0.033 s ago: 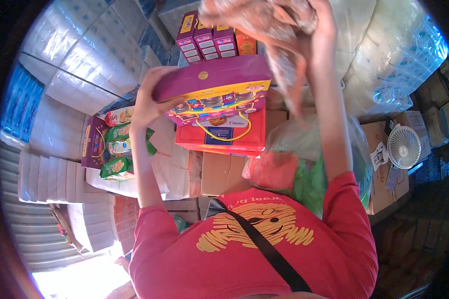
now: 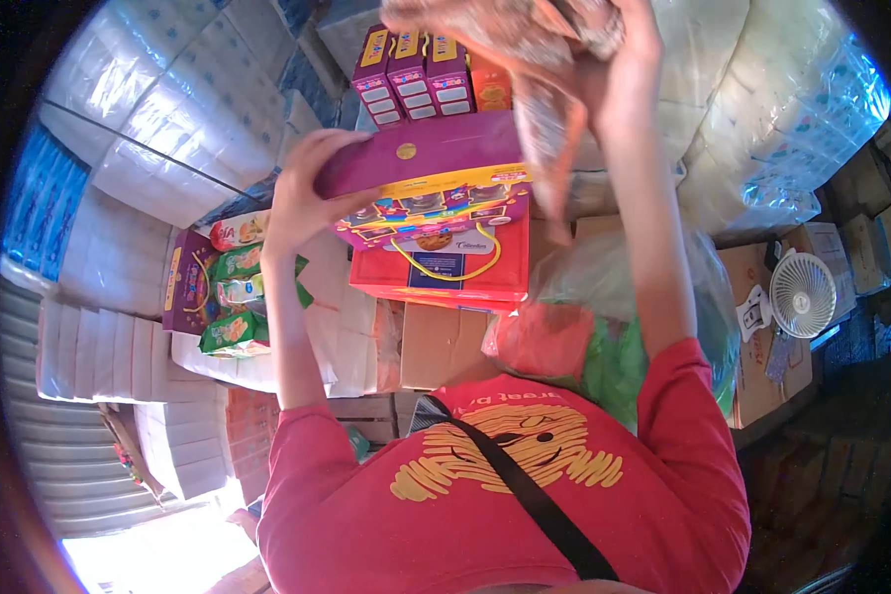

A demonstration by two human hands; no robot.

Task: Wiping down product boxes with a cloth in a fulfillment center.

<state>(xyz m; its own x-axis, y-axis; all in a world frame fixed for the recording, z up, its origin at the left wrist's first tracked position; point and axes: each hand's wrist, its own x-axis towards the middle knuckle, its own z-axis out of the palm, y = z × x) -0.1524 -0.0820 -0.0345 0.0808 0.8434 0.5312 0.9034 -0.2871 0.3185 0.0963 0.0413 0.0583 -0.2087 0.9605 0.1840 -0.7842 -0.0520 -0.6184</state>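
My left hand (image 2: 305, 193) grips the left end of a purple gift box (image 2: 421, 153) with a yellow stripe and pictures on its side. The thumb lies against the side facing me and the fingers reach over the top. Beneath it is a red box (image 2: 381, 272) with a cookie picture, and a yellow cord handle (image 2: 444, 275) loops down over its face. High on the right, my right hand (image 2: 619, 84) is closed round a crumpled brownish-orange and whitish cloth (image 2: 485, 35). A hanging end of the cloth touches or covers the purple box's right end.
Upright purple boxes (image 2: 408, 84) and an orange box (image 2: 490, 84) stand behind. Green snack packs (image 2: 236, 332) lie at left beside another purple box (image 2: 183, 282). Plastic bags (image 2: 614, 366) sit near my right arm; a white fan (image 2: 802, 293) is farther right. Wrapped bales (image 2: 762, 119) line the back.
My right hand and the cloth have shifted slightly to the left, and the cloth's hanging end now overlaps the purple box's right end. My left hand and the box have barely moved.
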